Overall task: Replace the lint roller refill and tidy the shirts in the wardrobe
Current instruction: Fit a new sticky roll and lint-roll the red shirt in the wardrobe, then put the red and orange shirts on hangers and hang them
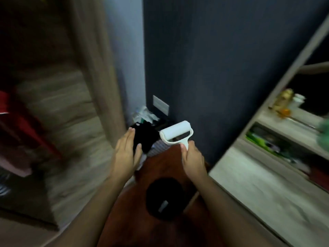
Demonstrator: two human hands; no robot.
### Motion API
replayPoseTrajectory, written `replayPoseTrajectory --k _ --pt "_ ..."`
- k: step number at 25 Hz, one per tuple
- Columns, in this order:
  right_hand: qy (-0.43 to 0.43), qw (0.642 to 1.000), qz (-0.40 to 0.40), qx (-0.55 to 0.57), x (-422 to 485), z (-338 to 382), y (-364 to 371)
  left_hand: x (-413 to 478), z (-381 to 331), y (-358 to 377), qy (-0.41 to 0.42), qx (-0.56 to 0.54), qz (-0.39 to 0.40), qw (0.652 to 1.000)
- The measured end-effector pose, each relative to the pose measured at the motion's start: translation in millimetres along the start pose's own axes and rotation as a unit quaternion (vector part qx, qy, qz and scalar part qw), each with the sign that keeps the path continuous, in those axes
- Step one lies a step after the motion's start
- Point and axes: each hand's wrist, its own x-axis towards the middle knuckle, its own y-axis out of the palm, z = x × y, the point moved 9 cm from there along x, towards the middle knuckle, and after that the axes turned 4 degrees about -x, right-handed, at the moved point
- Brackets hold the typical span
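The right hand (193, 161) has its fingers (184, 148) wrapped around the handle of the white lint roller (175, 132), whose roll points toward 10 o'clock. At 9 o'clock of the roller, the left hand (125, 154) is spread flat, thumb touching a black cloth (145, 136). Shelves (284, 132) stand at 3 o'clock; the wardrobe (58, 111), blurred, is at 9.

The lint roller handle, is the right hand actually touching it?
Touching. The head view shows the right hand with fingers wrapped around the white handle of the lint roller, thumb pressed on its side, holding it up.
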Motion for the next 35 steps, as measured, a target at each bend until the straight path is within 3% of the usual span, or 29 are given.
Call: replayPoseTrajectory --k 3,8,12,16,18,20,24,25,29,33,35 --pt "0.109 0.994 -0.014 0.006 -36 -113 -47 -15 -85 84 0.031 -0.038 0.081 0.996" --pt "0.256 0.966 -0.023 0.032 -82 -243 -86 -42 -190 192 0.083 -0.034 0.196 0.976" --pt "0.369 0.923 -0.035 0.100 -87 -312 -97 -60 -248 263 0.137 -0.023 0.276 0.951" --pt "0.419 0.888 -0.084 0.172 -74 -355 -98 -72 -266 327 0.109 -0.027 0.353 0.929" --pt "0.413 0.895 -0.086 0.144 -62 -373 -97 -74 -266 360 0.095 -0.025 0.375 0.922" --pt "0.374 0.921 -0.101 0.041 -50 -374 -102 -77 -264 391 0.103 0.000 0.389 0.915" --pt "0.347 0.937 0.000 -0.037 -41 -377 -73 -82 -262 423 0.108 0.049 0.403 0.907" --pt "0.338 0.936 0.035 -0.092 -43 -382 -65 -86 -258 431 0.094 0.052 0.410 0.906" --pt "0.373 0.907 0.031 -0.195 -42 -399 -57 -92 -253 438 0.080 0.048 0.409 0.908" --pt "0.364 0.918 -0.099 -0.120 -45 -368 -112 -71 -254 419 0.080 0.039 0.397 0.914" --pt "0.306 0.934 -0.137 -0.122 -35 -337 -142 -46 -260 390 0.096 0.040 0.372 0.922"
